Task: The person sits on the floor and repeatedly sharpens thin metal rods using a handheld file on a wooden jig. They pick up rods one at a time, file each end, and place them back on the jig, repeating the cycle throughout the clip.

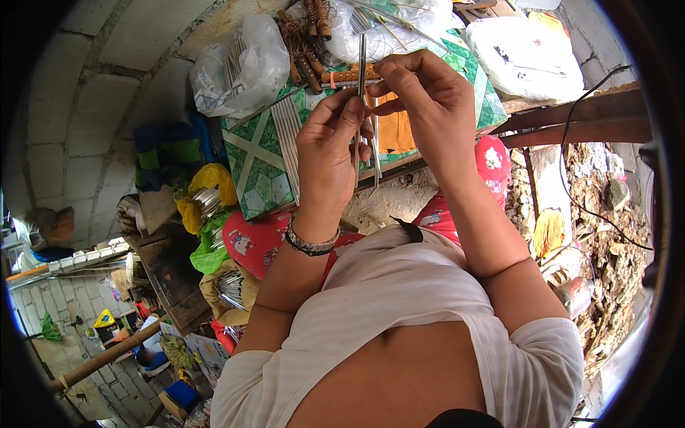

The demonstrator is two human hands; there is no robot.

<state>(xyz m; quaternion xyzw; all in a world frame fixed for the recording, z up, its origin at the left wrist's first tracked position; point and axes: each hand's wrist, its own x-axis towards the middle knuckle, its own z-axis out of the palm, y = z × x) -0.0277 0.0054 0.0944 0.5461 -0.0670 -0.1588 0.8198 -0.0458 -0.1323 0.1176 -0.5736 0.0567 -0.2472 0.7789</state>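
Observation:
My left hand is closed around a slim shiny metal tube, which stands nearly upright above the table. Close beside it, my right hand has its fingers bent in a pinch at the tube's side; whatever lies between the fingertips is too small to make out. Below both hands is a table with a green patterned top. A row of thin metal rods lies there, left of my left hand. Behind the fingers are an orange-brown piece of cloth or paper and a brown carved stick with a pink band.
Clear plastic bags stand at the table's far left, with brown handle-like pieces beside them. A white package sits at far right. Yellow and green bags are by my left knee. A black cable hangs at right.

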